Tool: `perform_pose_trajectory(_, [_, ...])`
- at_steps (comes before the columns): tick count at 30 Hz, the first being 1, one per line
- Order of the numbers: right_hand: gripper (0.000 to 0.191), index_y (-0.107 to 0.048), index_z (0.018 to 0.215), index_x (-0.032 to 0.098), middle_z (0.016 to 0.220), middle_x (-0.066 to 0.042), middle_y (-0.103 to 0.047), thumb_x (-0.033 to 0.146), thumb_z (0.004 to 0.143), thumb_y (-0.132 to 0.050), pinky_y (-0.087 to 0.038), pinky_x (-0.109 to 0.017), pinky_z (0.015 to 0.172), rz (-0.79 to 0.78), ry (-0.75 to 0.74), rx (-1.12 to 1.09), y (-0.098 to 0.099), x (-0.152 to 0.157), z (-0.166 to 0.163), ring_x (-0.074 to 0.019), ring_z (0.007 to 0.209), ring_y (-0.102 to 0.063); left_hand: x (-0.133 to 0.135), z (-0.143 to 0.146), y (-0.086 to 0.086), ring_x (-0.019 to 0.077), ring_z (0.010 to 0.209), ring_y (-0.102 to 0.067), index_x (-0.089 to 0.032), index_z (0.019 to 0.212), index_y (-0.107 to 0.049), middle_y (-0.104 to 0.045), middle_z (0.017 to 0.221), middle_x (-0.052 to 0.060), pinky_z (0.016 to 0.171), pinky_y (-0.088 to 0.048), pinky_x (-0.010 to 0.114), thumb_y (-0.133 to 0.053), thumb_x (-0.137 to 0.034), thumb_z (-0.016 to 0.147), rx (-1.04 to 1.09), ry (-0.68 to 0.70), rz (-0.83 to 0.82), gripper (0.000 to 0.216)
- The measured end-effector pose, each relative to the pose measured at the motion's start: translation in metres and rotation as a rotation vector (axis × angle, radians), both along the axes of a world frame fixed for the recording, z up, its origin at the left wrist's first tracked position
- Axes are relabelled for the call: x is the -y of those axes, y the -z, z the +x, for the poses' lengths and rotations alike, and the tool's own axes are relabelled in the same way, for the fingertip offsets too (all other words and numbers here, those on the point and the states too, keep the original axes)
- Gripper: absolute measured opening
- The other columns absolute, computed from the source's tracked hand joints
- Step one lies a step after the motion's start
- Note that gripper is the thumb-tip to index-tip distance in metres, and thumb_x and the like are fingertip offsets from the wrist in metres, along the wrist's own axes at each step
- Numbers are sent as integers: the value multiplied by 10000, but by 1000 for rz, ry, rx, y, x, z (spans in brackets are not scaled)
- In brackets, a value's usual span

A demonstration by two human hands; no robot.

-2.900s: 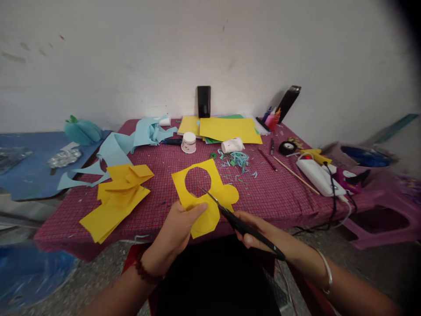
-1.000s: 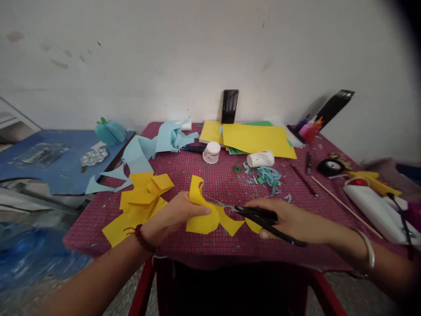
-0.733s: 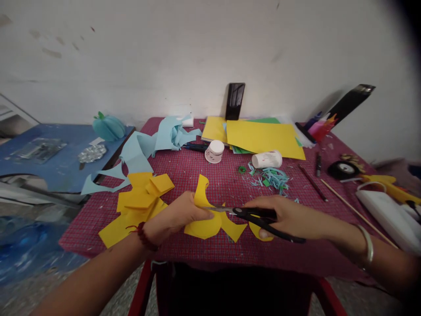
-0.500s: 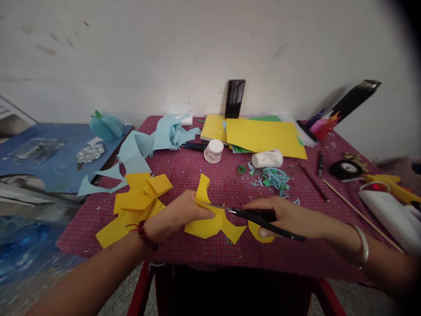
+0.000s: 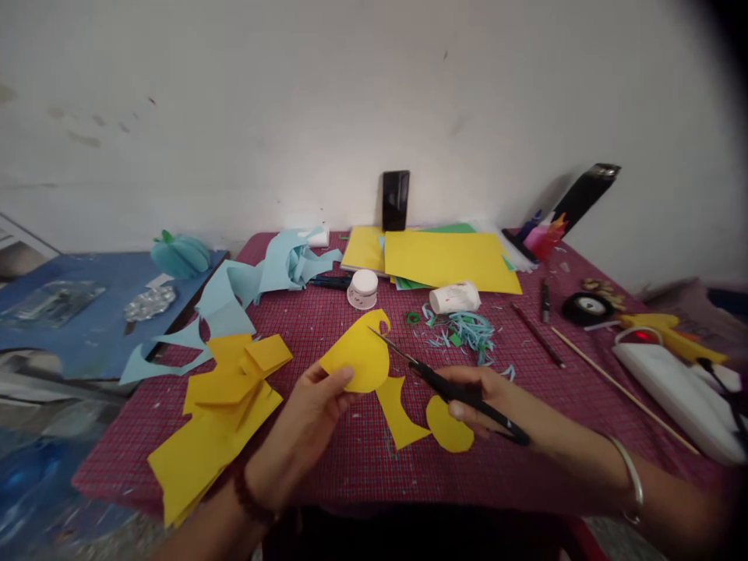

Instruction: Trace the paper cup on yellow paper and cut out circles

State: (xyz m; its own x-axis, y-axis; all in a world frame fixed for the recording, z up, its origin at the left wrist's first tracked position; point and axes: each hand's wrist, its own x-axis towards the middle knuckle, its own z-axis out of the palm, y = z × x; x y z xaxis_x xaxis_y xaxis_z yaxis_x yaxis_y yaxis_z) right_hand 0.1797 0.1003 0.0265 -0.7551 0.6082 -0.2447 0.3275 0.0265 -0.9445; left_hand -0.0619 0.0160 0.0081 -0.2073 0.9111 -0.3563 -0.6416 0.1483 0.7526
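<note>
Between the thumb and fingers of my left hand (image 5: 319, 409) is a yellow paper piece (image 5: 359, 358) with a rounded edge and a thin curling strip at its top right. My right hand (image 5: 491, 401) is wrapped round black-handled scissors (image 5: 444, 383), whose blades point up and left across the paper's right side. Below the blades, a curved yellow offcut (image 5: 400, 417) hangs or lies near the paper; I cannot tell whether they are joined. A yellow paper circle (image 5: 449, 425) rests on the red checked cloth, partly under my right hand.
Folded yellow paper (image 5: 219, 405) and light blue scraps (image 5: 227, 288) lie left. A white tub (image 5: 363, 288), a tipped paper cup (image 5: 456, 298) and shredded paper (image 5: 467, 333) sit ahead. Behind are yellow sheets (image 5: 449, 261) and a leaning phone (image 5: 396, 200). A stick (image 5: 619, 387) and pencil (image 5: 538, 336) lie right.
My left hand has turned the yellow paper so its broad rounded face shows, with the curling strip now at upper right. The scissors still lie across it. The camera view has shifted slightly.
</note>
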Motion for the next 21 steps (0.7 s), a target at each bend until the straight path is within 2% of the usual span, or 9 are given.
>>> perform_pose_trajectory(2, [505,-669,984,151,679,-3,-525,600,755,-657,-329,-211,466,-12,19,-55,3,5,-3,-94,543,-404,3,16,4,163,844,-688,-183,947,-715,-748,983,50,753,-555,274,-753,-176,721,143,-136,53,230])
perform_pose_trajectory(4, [513,-656,989,149,692,0,-517,601,746,-666,-322,-206,468,-18,17,-130,9,10,-7,-87,545,-397,3,30,4,156,865,-687,-195,947,-711,-749,981,37,777,-556,284,-731,-177,754,215,-226,89,196])
perform_pose_trajectory(8, [491,-630,1006,154,714,4,-516,577,760,-668,-316,-200,461,-54,1,-185,21,18,-11,-76,541,-393,-3,45,-1,145,850,-692,-197,947,-710,-750,977,31,767,-555,266,-732,-163,757,204,-336,125,194])
perform_pose_trajectory(11, [513,-600,1020,156,650,36,-457,601,768,-647,-269,-190,416,-113,-10,-176,22,23,-11,-57,483,-328,-5,45,0,137,841,-693,-182,934,-715,-753,961,31,768,-548,246,-746,-152,739,172,-353,113,200])
perform_pose_trajectory(16, [507,-574,949,170,682,15,-462,634,755,-636,-340,-207,454,-140,-24,-167,12,27,-13,-86,544,-388,-4,48,6,143,857,-695,-178,917,-713,-755,950,26,827,-533,262,-791,-150,676,156,-340,86,255])
perform_pose_trajectory(21, [503,-543,901,170,745,-1,-441,652,768,-602,-339,-212,494,-142,-41,-170,8,27,-16,-100,609,-382,-3,56,5,130,732,-691,-156,839,-713,-757,834,23,723,-532,226,-853,-170,571,137,-322,43,302])
